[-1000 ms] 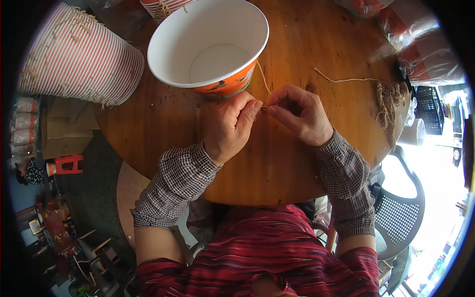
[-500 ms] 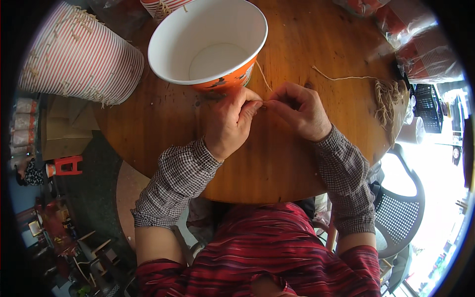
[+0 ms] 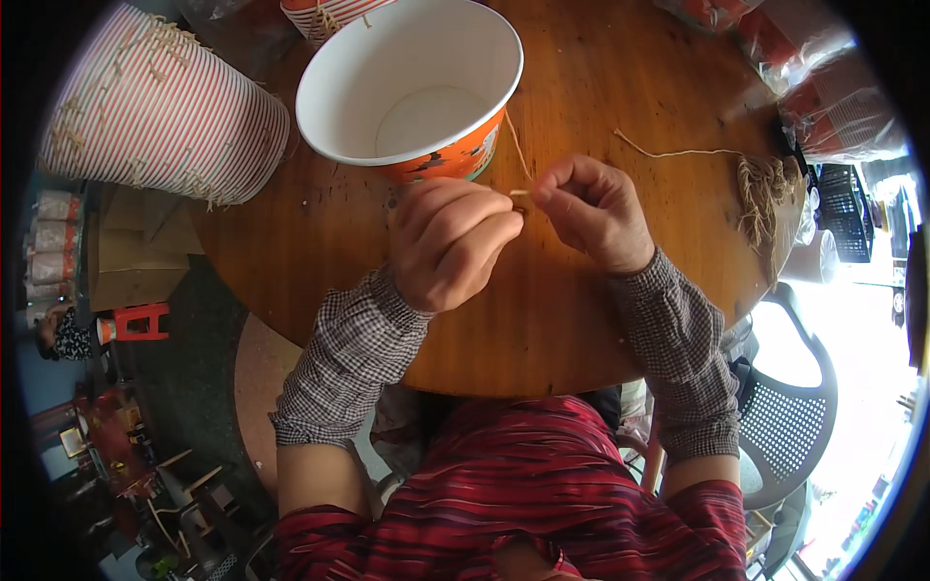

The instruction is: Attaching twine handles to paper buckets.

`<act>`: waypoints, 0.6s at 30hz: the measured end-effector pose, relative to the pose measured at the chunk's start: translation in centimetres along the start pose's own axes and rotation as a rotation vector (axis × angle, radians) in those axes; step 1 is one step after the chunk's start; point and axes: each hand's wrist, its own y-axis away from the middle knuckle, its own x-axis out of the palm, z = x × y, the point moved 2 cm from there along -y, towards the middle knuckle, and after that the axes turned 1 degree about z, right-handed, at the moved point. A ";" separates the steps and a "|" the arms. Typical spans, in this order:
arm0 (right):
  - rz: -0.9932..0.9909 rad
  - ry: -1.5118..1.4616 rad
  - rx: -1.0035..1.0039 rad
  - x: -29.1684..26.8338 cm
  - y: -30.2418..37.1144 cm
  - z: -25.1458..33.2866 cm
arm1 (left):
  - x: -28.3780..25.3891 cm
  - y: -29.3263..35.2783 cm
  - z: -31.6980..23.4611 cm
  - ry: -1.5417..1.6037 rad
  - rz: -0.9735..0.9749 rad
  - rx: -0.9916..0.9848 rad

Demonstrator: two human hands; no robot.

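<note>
Two hands pinch a thin string beside a paper bucket.

The left hand [image 3: 450,242] and right hand [image 3: 591,213] meet fingertip to fingertip, both gripping the string [image 3: 516,155], which runs up to the bucket [image 3: 412,92] just beyond them on the tabletop [image 3: 601,87].

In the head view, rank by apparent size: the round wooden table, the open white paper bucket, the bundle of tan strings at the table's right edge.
1. Round wooden table
2. Open white paper bucket
3. Bundle of tan strings

The fisheye shrinks things near the rim, yet the differences are clear.
</note>
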 end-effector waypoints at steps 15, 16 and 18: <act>-0.212 -0.209 -0.390 4.1 -0.1 0.9 | -1.5 -1.6 1.3 -0.115 -0.094 -0.317; -0.221 -0.091 -0.440 4.1 -0.1 0.8 | -1.3 -1.6 1.1 -0.043 -0.104 -0.367; -0.240 0.023 -0.444 4.3 0.2 1.3 | -1.1 -1.6 1.0 -0.010 -0.122 -0.377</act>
